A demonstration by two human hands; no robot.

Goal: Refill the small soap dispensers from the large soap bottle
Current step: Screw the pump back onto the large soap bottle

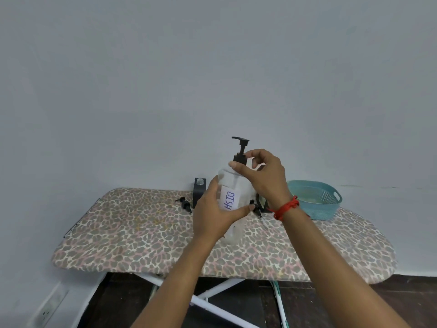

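Observation:
A clear bottle [230, 183] with a white label reading "DISH" is held upright above the ironing board [146, 235]. My left hand [212, 214] grips its body from the left. My right hand [262, 176] pinches the collar of its black pump [240, 150] at the neck. A small dark dispenser [199, 191] with an open glass mouth stands behind my left hand. One loose black pump head [184, 203] lies on the board to its left, and another [255, 208] lies below my right wrist. A dark object behind my right wrist is mostly hidden.
A teal plastic basket [316, 202] sits at the board's back right. The board has a leopard-print cover and white crossed legs [212, 294] over a dark floor. A bare wall is close behind. A wall socket [47, 311] is at lower left.

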